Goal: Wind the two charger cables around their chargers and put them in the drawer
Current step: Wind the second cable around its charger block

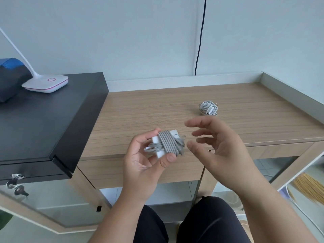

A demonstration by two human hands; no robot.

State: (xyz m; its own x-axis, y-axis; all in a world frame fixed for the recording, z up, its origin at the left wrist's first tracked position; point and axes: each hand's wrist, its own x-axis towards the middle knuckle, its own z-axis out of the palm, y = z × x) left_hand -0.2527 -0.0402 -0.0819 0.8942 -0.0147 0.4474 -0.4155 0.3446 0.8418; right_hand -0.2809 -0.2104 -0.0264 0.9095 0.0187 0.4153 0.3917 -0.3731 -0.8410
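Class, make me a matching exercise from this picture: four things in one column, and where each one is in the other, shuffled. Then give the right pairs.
Things:
1. wound charger
2. second charger
3. lamp
4. right hand

Places:
A. on the black cabinet
B. lying on the wooden desk
C. held in the left hand
D. open, beside the wound charger, holding nothing

Pairs: 1-C, 2-B, 3-A, 4-D

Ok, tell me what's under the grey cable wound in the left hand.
A white charger block shows beneath the grey cable coils, gripped by the left hand. Its middle and far end are covered.
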